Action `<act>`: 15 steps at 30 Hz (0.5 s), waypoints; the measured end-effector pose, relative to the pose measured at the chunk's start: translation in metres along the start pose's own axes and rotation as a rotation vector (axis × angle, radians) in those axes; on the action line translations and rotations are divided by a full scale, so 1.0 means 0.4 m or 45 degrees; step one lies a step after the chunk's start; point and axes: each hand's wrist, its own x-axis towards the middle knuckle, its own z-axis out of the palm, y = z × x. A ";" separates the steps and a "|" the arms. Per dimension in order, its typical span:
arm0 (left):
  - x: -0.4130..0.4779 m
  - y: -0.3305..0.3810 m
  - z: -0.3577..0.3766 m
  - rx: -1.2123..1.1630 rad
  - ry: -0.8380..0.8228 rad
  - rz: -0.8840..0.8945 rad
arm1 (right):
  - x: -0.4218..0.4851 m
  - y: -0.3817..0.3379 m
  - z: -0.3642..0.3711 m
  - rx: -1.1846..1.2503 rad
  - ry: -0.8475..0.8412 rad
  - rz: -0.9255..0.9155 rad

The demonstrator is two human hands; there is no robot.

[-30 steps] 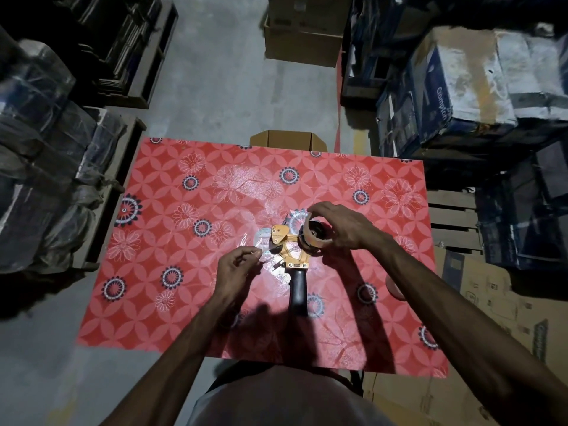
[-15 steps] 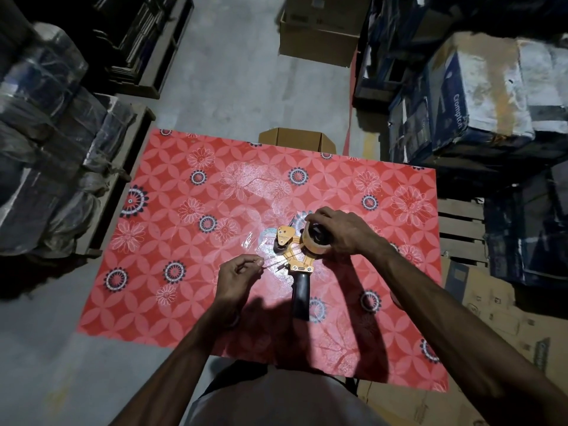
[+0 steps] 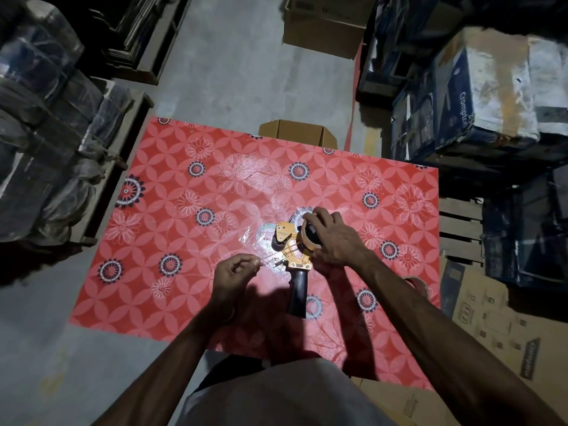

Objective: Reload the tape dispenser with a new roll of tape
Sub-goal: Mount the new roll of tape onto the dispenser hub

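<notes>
On red floral-patterned tabletop (image 3: 172, 192), centre-right: orange metal tape dispenser with black handle (image 3: 296, 262), lying flat. Right hand (image 3: 330, 241) clamped over tan tape roll (image 3: 307, 238), likely steadying it on hub. Left hand (image 3: 233, 270) pinched shut, apparently drawing clear tape end for threading.

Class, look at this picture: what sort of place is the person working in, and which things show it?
Probably a warehouse or stockroom: stacked cartons on the right, wrapped bundles on the left, a bare concrete floor, and a tape dispenser on the table.
</notes>
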 end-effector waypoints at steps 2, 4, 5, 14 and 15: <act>-0.002 0.000 0.000 0.008 -0.005 0.004 | -0.003 0.002 0.005 -0.002 0.014 -0.007; -0.002 -0.001 0.002 0.012 0.000 -0.003 | -0.005 0.003 0.008 -0.003 0.023 -0.007; 0.000 -0.001 0.003 0.008 0.001 -0.010 | -0.007 0.004 0.007 -0.007 0.027 -0.004; 0.012 -0.006 0.008 0.050 0.009 -0.041 | -0.001 0.008 -0.021 -0.011 0.007 0.015; 0.011 -0.003 0.008 0.056 0.001 -0.048 | 0.000 0.007 -0.023 -0.008 0.008 0.021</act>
